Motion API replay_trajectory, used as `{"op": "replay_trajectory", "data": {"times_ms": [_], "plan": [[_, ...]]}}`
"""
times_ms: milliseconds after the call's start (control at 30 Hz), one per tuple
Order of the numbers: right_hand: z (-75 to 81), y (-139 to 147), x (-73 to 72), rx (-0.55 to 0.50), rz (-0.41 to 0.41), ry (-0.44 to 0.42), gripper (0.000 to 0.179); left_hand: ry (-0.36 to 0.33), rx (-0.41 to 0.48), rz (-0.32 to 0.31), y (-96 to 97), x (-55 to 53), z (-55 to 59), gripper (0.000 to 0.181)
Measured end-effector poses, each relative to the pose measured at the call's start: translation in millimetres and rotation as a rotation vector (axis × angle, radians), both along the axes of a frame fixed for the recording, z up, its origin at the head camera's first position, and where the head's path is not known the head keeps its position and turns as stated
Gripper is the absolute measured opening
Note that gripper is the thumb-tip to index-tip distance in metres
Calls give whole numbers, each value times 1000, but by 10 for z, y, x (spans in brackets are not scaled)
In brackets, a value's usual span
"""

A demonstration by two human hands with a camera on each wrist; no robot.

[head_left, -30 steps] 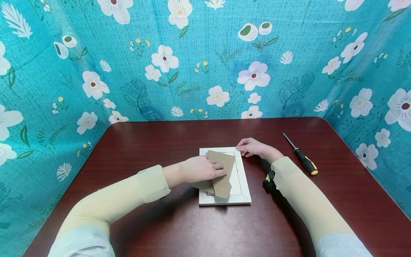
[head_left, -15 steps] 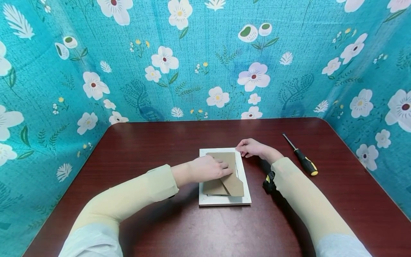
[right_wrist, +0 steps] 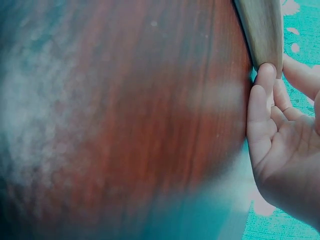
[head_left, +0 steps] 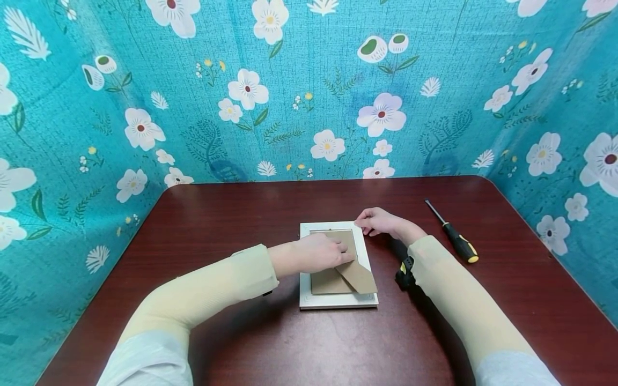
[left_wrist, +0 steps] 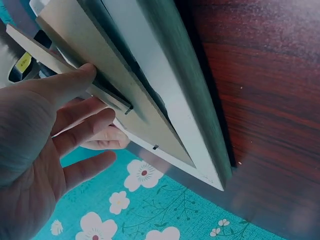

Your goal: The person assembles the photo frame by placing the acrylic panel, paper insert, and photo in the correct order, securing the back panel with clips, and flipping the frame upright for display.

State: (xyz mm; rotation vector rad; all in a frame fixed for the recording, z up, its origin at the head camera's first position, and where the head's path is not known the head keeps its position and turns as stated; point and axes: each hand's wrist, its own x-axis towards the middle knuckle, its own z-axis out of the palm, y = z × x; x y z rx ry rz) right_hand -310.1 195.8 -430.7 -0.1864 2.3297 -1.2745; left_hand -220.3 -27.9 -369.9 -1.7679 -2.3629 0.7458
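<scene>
A white picture frame (head_left: 338,302) lies back side up on the table, with a brown backing board (head_left: 324,284) inside its opening. The board's brown stand leg (head_left: 363,280) sticks up at a slant to the right. My left hand (head_left: 318,253) pinches that leg between thumb and fingers, as the left wrist view shows from the side. In that same view the board (left_wrist: 145,112) looks slightly tilted against the frame's inner edge (left_wrist: 175,95). At the frame's far right corner (right_wrist: 265,35), my right hand (right_wrist: 292,145) pinches the rim with thumb and fingertips.
To the right on the dark red table (head_left: 232,214) lies a screwdriver (head_left: 456,236) with a black and yellow handle. A blue floral cloth (head_left: 289,107) hangs behind and at both sides of the table. A black wrist camera (head_left: 404,273) sits under the right forearm.
My left hand has moved right with the backing board, which has gone from slanted across the frame to lined up in its opening. The right hand stays at the corner.
</scene>
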Motion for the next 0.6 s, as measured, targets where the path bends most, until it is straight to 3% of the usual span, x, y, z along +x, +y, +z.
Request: {"op": "replay_trajectory", "data": {"times_ms": [600], "plan": [[3,0,-7,1,-5,-5,25,-13,-11,34,20,-34,-77,39]]}}
